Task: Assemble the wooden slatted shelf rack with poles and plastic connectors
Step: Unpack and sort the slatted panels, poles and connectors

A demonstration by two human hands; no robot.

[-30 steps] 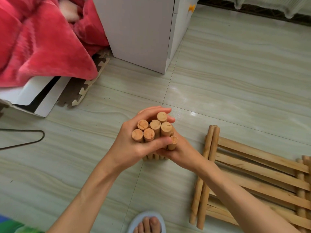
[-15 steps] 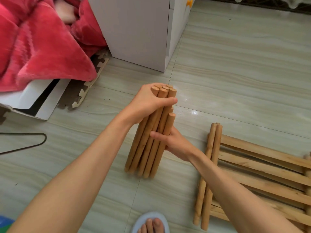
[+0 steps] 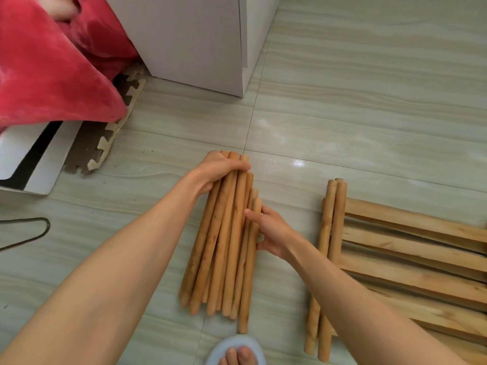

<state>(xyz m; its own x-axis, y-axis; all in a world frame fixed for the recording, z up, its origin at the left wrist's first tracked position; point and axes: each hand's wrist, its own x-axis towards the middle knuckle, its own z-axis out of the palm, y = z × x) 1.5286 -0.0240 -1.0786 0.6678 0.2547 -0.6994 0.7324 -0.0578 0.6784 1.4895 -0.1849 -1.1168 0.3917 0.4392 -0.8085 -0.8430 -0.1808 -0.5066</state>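
Several wooden poles (image 3: pixel 226 238) lie as one bundle on the tiled floor (image 3: pixel 369 127), far ends slightly uneven, one pole at the right edge slid nearer the camera than the rest. Left hand (image 3: pixel 218 169) is curled over the far ends, its grip clamping the bundle so the round stock cannot roll apart. Right hand (image 3: pixel 271 233) sits against the bundle's right flank, thumb on top and fingers tucked along the side; grip reads as a light hold on the outer poles, probably squaring them up or picking one out.

Slatted shelf panels (image 3: pixel 411 259) lie stacked to the right, well apart from the bundle, with two more poles (image 3: pixel 329 246) lying along their left edge. No plastic connectors visible in this view.

Room to move:
- open tile beyond the bundle and between bundle and panels; good space for laying poles out.
- white cabinet (image 3: pixel 197 40) corner ahead, red blanket (image 3: pixel 52 69) and foam mat edge (image 3: pixel 116 122) at far left.
- slippered foot (image 3: pixel 237 351) just beside the near pole ends; wire hanger (image 3: pixel 26 233) at left, clear of the work.

Judgement: early stage, parts being sorted, nothing joined yet.
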